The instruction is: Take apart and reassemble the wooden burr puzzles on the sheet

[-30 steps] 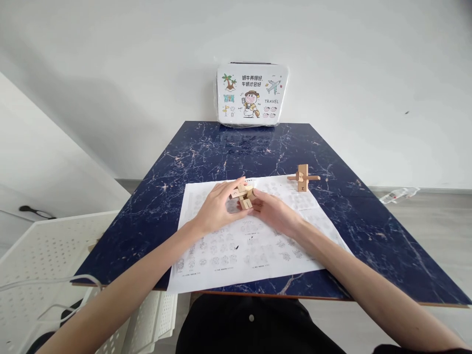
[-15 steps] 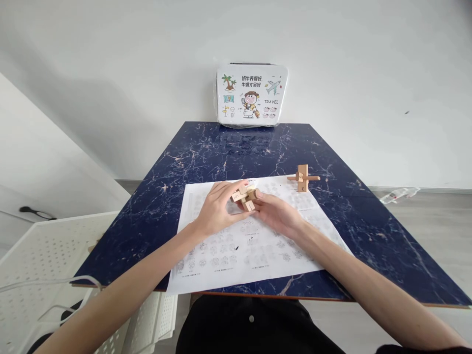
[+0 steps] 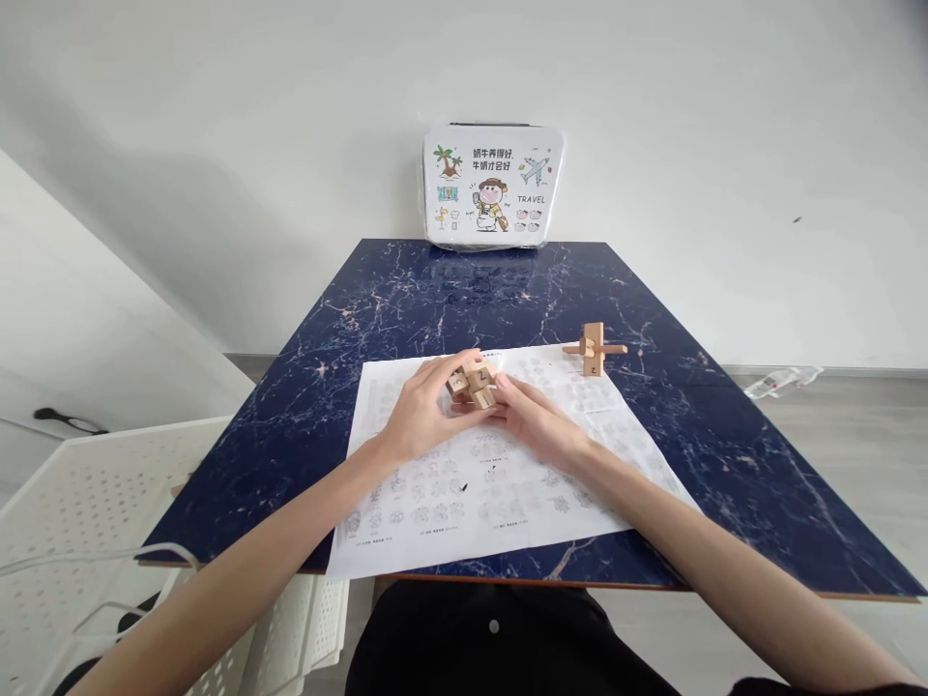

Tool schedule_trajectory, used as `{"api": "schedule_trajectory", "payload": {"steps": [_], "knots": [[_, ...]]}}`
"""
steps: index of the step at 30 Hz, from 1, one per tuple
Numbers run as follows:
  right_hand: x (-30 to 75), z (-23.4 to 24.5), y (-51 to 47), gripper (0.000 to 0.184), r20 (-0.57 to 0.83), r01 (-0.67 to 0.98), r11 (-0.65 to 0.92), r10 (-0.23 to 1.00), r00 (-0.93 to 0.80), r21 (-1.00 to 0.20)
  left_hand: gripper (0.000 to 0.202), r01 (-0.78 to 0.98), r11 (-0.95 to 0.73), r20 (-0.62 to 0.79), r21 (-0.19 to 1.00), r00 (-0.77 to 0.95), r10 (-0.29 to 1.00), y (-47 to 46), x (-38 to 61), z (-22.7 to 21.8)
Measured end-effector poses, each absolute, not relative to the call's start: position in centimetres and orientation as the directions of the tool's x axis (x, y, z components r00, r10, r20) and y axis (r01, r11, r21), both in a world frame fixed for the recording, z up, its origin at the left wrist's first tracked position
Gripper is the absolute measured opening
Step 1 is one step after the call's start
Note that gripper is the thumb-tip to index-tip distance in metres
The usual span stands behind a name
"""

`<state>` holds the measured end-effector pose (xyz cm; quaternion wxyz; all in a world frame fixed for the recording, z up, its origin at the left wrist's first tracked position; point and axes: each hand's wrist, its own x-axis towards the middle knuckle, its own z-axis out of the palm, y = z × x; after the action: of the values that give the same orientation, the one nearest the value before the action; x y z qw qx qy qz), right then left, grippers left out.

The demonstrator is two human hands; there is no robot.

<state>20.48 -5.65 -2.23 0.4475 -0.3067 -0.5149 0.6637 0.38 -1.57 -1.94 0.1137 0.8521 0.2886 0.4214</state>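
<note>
Nearby: finished wooden cross puzzle [image 3: 594, 349] stands clear.
Hands: left hand [image 3: 424, 416], right hand [image 3: 533, 418] both clasp blocky wooden puzzle [image 3: 473, 384].
Surface: printed sheet [image 3: 493, 483], glossy marble table [image 3: 406, 300].

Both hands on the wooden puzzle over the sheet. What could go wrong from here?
1. The left hand and right hand seem to grip the wooden puzzle by fingertips only; a piece could slip and drop onto the printed sheet.
2. Both forearms cross the sheet, which reaches the near edge of the table; pulling back might drag it off.
3. The second wooden puzzle stands just beyond the right hand; a wide move could topple it.
</note>
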Motion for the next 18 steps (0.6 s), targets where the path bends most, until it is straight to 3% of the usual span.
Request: {"api": "schedule_trajectory", "payload": {"steps": [5,8,10,13,18], "knots": [[20.8,-2.3,-5.7,0.043,0.209,0.042,0.219,0.965,-0.159,-0.975,0.069,0.309,-0.778,0.600,0.548,0.503,0.622,-1.7,0.2,-1.4],[21.3,-2.3,-5.6,0.037,0.327,0.243,0.355,0.933,-0.148,-0.903,0.068,0.262,-0.779,0.575,0.570,0.550,0.606,-1.9,0.3,-1.1],[21.6,-2.2,-5.5,0.038,0.327,0.301,0.365,0.930,-0.170,-0.881,0.067,0.243,-0.784,0.569,0.571,0.571,0.592,-2.0,0.3,-1.0],[21.9,-1.8,-5.5,0.045,0.249,0.277,0.310,0.940,-0.234,-0.910,0.066,0.239,-0.802,0.569,0.547,0.596,0.566,-2.1,0.2,-0.9],[21.7,-2.0,-5.3,0.048,0.113,0.096,0.145,0.953,-0.281,-0.985,0.069,0.267,-0.790,0.516,0.552,0.634,0.575,-1.8,0.0,-1.0]]}}
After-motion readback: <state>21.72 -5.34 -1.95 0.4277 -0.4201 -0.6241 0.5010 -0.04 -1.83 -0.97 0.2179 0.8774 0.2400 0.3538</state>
